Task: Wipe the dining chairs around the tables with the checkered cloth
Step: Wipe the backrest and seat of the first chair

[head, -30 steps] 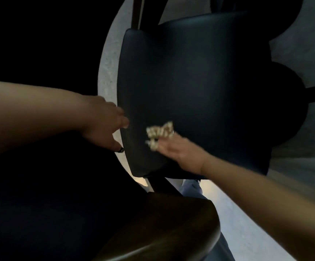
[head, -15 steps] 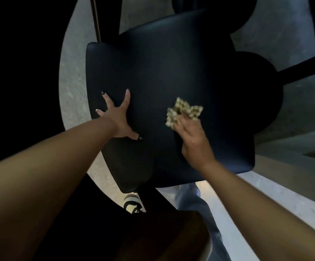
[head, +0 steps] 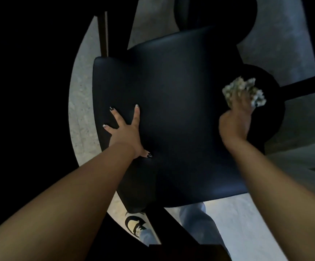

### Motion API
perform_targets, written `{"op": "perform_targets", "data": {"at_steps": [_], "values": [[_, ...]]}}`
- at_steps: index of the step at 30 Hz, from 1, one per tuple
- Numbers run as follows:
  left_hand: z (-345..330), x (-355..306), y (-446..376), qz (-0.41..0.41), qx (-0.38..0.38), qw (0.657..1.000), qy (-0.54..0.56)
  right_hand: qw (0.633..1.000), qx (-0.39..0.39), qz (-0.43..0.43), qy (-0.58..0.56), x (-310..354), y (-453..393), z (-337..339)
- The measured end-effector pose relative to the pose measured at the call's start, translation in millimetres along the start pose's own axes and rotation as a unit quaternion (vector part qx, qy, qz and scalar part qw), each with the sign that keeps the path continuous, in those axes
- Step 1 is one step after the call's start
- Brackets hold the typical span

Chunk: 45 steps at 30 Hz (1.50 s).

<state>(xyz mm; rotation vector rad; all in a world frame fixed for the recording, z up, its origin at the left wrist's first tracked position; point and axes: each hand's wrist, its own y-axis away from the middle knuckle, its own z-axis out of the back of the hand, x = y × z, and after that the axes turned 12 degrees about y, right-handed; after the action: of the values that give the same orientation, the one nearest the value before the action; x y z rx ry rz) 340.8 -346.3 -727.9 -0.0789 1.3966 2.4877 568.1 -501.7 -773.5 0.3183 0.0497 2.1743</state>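
Observation:
A dark padded chair seat [head: 171,102] fills the middle of the head view. My left hand [head: 126,132] lies flat on its left part with the fingers spread wide. My right hand [head: 235,119] is at the seat's right edge and holds the bunched checkered cloth [head: 245,89], which sticks out beyond the fingertips. The cloth and the right hand are blurred, and how the fingers lie round the cloth is partly hidden.
A round dark table base [head: 266,110] lies under the seat's right side. A dark chair leg [head: 103,32] stands at the upper left. Pale speckled floor [head: 81,113] shows left of the seat. My shoe [head: 135,224] and jeans leg [head: 196,219] are below it.
My right hand has swept the cloth from the middle of the seat out to its right edge. My left hand went from the seat's edge to lying flat and spread on it.

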Motion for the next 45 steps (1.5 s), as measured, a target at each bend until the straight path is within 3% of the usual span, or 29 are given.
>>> {"op": "perform_targets", "data": {"at_steps": [2,6,8,10,12,15,17,19,21,24,28,30,33,36,38,41,43,45], "values": [[0,1,0,-0.004,0.001,1.000,-0.001,0.999,-0.028,-0.025,-0.021,52,-15,-10],[-1,3,1,-0.008,-0.007,1.000,-0.011,0.961,-0.015,0.271,-0.048,123,45,-38],[-2,3,1,-0.011,-0.015,1.000,-0.015,0.939,0.044,0.340,-0.030,117,64,-39],[-2,4,0,-0.013,-0.015,1.000,-0.015,0.926,0.029,0.376,-0.018,92,44,-28],[-4,5,-1,-0.010,-0.012,1.000,-0.018,0.944,-0.014,0.330,-0.004,61,4,-12],[-7,5,-6,-0.011,-0.024,0.999,-0.031,0.986,-0.024,0.165,0.017,27,-68,9],[-8,4,-7,-0.009,-0.023,0.999,-0.029,0.997,-0.037,0.064,0.018,41,-105,9],[-9,5,-6,-0.011,-0.024,0.999,-0.027,0.998,-0.052,0.021,0.029,85,-124,-2],[-10,8,-7,-0.021,-0.030,0.999,-0.036,0.996,-0.053,0.053,0.042,141,-123,-17],[-10,12,-8,-0.031,-0.035,0.998,-0.050,0.978,0.013,0.203,0.046,214,-77,-42],[-10,13,-8,-0.036,-0.039,0.997,-0.048,0.921,0.069,0.381,0.054,203,-52,-30],[-11,13,-8,-0.036,-0.044,0.997,-0.045,0.939,0.044,0.342,0.016,157,-74,-12],[-11,13,-8,-0.036,-0.049,0.997,-0.047,0.976,-0.008,0.215,0.032,71,-106,9],[-12,12,-9,-0.034,-0.048,0.997,-0.040,0.988,-0.041,0.141,0.039,53,-88,4],[-11,11,-8,-0.032,-0.049,0.998,-0.040,0.984,-0.060,0.170,0.013,73,-46,-9],[-10,11,-7,-0.029,-0.048,0.998,-0.042,0.950,-0.023,0.309,-0.034,108,43,-30],[-9,11,-6,-0.034,-0.050,0.997,-0.045,0.919,0.021,0.393,-0.014,106,80,-32],[-8,10,-5,-0.033,-0.049,0.997,-0.044,0.917,0.022,0.399,0.001,76,75,-25]]}}
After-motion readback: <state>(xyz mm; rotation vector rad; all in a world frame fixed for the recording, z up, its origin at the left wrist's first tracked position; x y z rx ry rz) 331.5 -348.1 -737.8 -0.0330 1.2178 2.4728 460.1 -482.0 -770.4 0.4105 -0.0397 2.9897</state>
